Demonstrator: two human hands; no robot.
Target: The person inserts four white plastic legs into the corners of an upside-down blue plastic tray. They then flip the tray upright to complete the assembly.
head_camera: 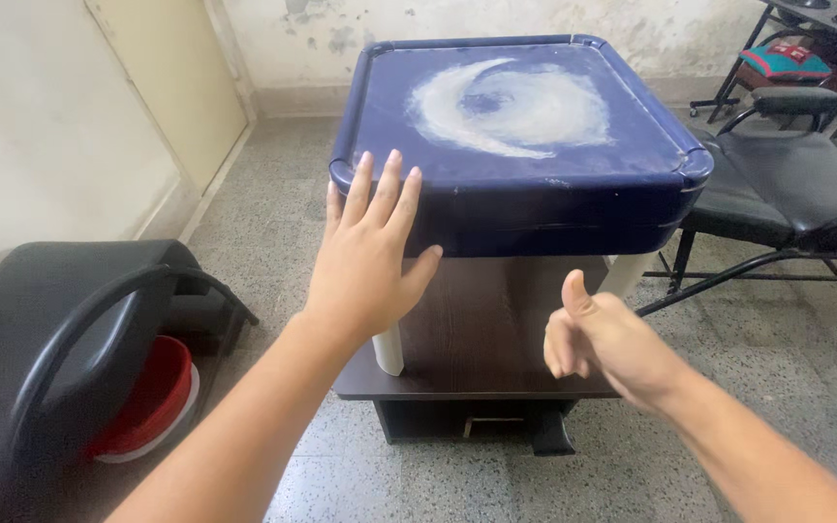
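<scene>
A speckled grey terrazzo floor (pixel 273 184) meets stained, peeling cream walls (pixel 41 126). Near left sits a black padded chair (pixel 41 339) (a red plastic basin (pixel 152 397) beneath); far right, another black reclining chair (pixel 787 189).

So that plastic table (pixel 535 208) is deep navy blue with a big whitish swirly smear (pixel 511 107) across the top, and its legs (pixel 389 351) are off-white. The low cabinet (pixel 481 334) under it is dark brown wood grain. Chairs (pixel 787 189) are black, the tub (pixel 152 402) is red with a white rim, the floor (pixel 777 387) is grey speckled terrazzo, and the walls (pixel 41 126) are cream.
</scene>
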